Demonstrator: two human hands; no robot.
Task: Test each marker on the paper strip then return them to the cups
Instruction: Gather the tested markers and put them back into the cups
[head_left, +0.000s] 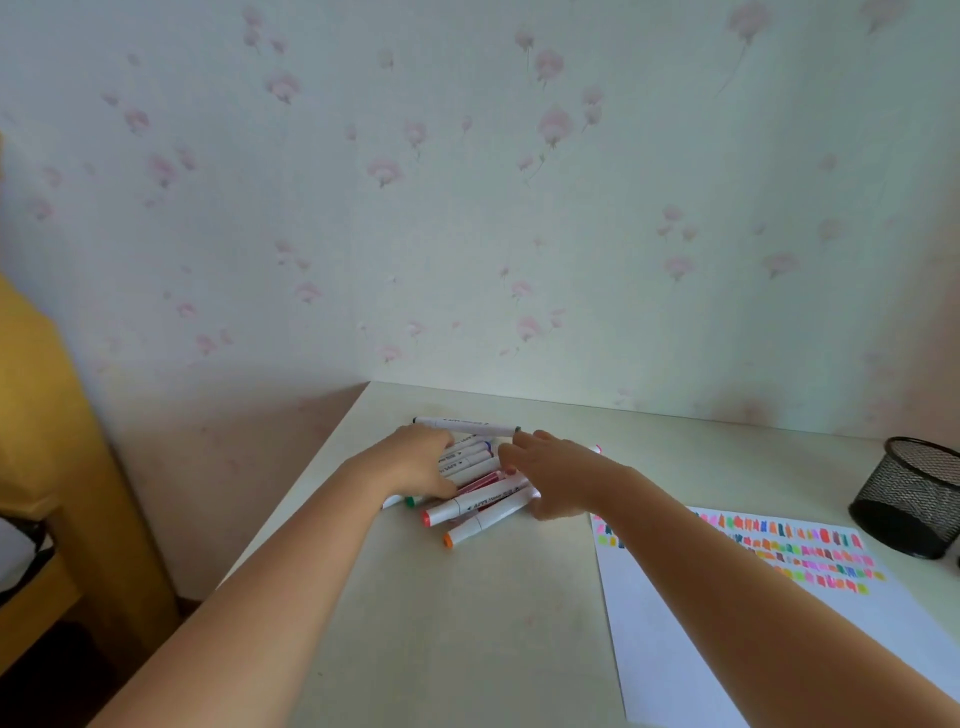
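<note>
Cupping the marker pile (480, 506) from both sides, left hand (418, 462) curled fingers over it, right hand (553, 480) pressed joined fingers against it; swatched paper (727, 618) lay right of it.

Roughly ten markers (480, 506) in one pile, exact count blocked by two hands: left hand (415, 462), right hand (556, 478). One black mesh cup (906, 499). One paper sheet (727, 649) with five or six rows of colour swatches (810, 551).

Pale floral wallpaper (467, 182) behind white table (415, 623); yellow furniture (47, 415) left.
</note>
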